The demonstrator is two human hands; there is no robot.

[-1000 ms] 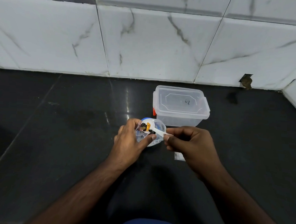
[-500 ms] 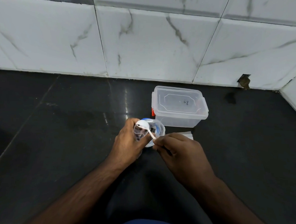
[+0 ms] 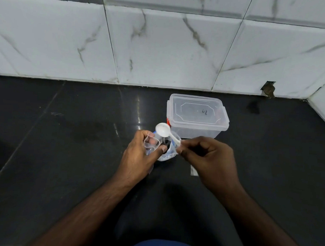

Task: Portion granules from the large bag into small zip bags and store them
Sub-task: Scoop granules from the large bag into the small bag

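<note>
Faintly, a handwritten mark, unreadable, on box lid | left hand grips clear small bag over floor | right hand pinches white spoon, bowl above large bag

A small clear zip bag is held open and upright above the dark floor, just left of the larger clear bag with blue print, while a white plastic spoon, its bowl looking empty, is raised over both bags' mouths.
</note>
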